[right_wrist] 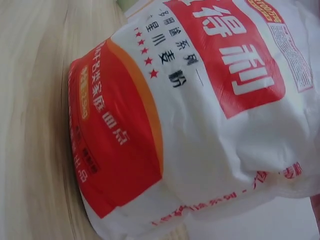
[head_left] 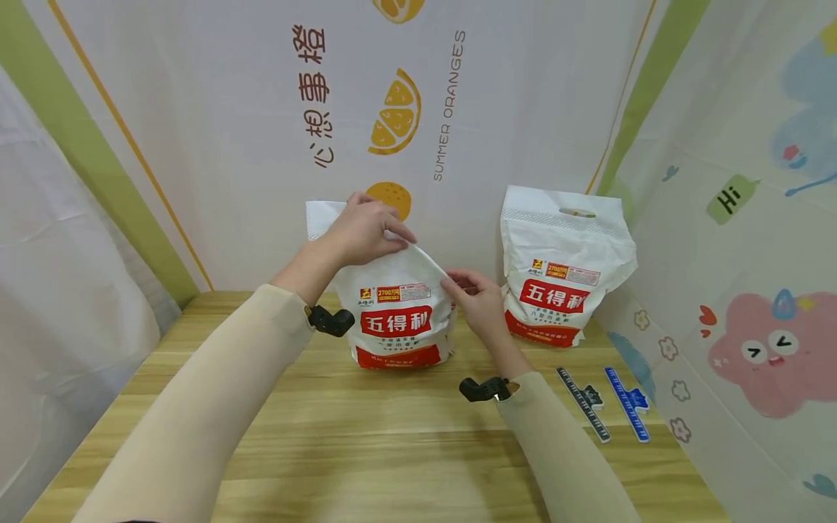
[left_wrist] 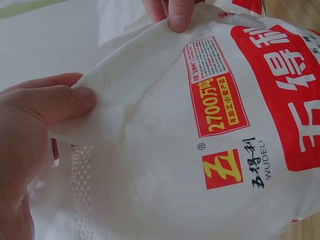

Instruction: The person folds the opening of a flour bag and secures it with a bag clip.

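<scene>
A white flour bag (head_left: 397, 312) with red printing stands upright on the wooden table, its top partly folded over. My left hand (head_left: 369, 231) pinches the folded upper edge between thumb and fingers; in the left wrist view the thumb of this left hand (left_wrist: 45, 112) lies on the front of the fold. Lower on the right, my right hand (head_left: 476, 294) pinches the slanting end of the same fold near the bag's side. Seen from the right wrist, the flour bag (right_wrist: 200, 115) fills most of the view, its red base on the table.
To the right stands a second flour bag (head_left: 565, 269) with its handle slot showing. A black clip (head_left: 584, 404) and a blue clip (head_left: 629, 404) lie at the table's right side. A printed curtain (head_left: 248, 145) hangs behind the wooden table (head_left: 366, 450).
</scene>
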A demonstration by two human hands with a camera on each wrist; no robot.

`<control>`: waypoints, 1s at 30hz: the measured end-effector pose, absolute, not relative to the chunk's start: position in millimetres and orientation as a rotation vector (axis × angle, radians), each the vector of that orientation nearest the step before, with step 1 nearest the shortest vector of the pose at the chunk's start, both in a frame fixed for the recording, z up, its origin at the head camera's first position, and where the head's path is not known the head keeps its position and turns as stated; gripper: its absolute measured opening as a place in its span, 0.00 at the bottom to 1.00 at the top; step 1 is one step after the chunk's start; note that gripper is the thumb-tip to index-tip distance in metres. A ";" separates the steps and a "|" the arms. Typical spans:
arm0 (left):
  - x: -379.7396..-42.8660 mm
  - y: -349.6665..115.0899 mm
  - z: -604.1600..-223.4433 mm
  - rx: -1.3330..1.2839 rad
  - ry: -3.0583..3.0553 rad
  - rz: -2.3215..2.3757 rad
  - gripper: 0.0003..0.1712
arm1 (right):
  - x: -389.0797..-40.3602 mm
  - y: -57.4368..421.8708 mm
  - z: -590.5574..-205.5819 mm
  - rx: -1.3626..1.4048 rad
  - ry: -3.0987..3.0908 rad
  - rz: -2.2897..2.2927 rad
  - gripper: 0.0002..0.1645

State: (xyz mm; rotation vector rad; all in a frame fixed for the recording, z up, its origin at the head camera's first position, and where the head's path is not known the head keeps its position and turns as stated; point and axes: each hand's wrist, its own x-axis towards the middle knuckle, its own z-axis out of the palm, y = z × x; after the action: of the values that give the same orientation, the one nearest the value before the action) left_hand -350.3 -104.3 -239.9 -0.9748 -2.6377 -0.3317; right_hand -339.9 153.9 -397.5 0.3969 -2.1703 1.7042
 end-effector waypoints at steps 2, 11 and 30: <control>-350.0 -104.1 -241.0 -0.963 -2.635 -0.335 0.09 | -339.9 149.7 -395.4 0.376 -2.145 1.713 0.14; -347.3 -108.4 -237.8 -0.963 -2.615 -0.341 0.08 | -337.5 158.5 -400.9 0.338 -2.185 1.627 0.12; -348.0 -109.9 -246.7 -0.978 -2.576 -0.372 0.08 | -306.5 209.4 -400.9 0.296 -2.347 1.412 0.21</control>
State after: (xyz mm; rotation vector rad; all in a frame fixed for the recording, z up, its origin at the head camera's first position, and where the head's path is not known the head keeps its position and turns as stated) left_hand -348.0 -109.9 -246.7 -0.9783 -2.5763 -0.3719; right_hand -306.5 209.4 -400.9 0.2964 -2.3467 1.4125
